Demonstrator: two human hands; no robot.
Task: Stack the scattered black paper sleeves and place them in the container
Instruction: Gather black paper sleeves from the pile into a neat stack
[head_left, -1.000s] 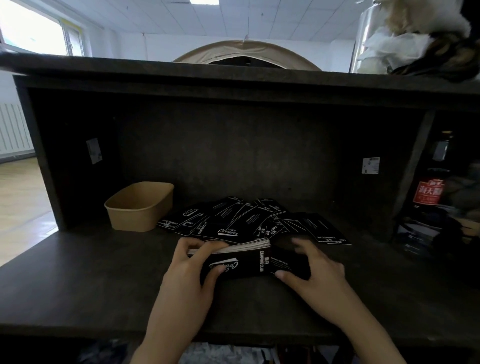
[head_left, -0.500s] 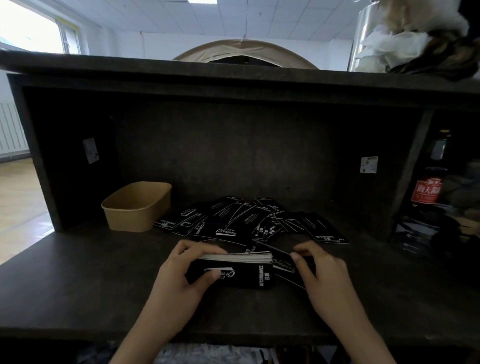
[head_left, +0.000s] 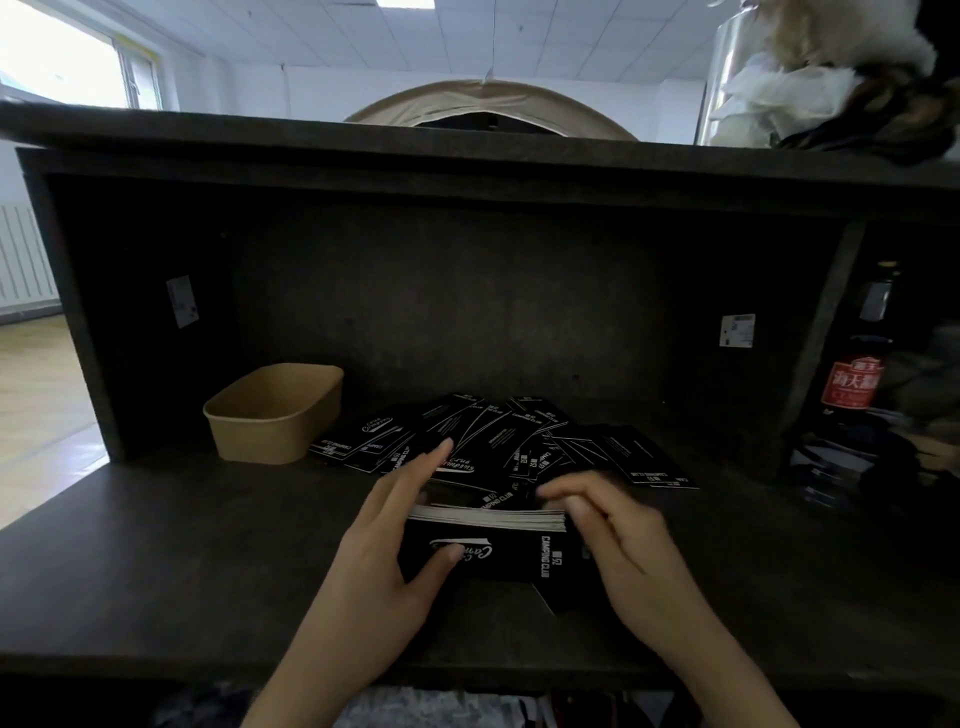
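Observation:
A stack of black paper sleeves (head_left: 511, 551) with white lettering stands on its long edge on the dark shelf (head_left: 156, 571), near the front. My left hand (head_left: 384, 551) holds its left end, thumb on the front face and fingers stretched over the top. My right hand (head_left: 618, 540) grips the stack's right end with curled fingers; a loose sleeve pokes out below it. Several more black sleeves (head_left: 493, 441) lie scattered behind the stack. The brown paper container (head_left: 275, 413) sits empty at the back left.
The shelf has a dark back wall, a left side panel (head_left: 78, 312) and a top board (head_left: 467, 150) close above. A bottle with a red label (head_left: 852, 389) and other clutter stand in the compartment to the right.
Both hands and the stack have shifted slightly nearer and right. My left fingers have lifted and stretched out over the stack's top. My right hand has closed against the stack's right end.

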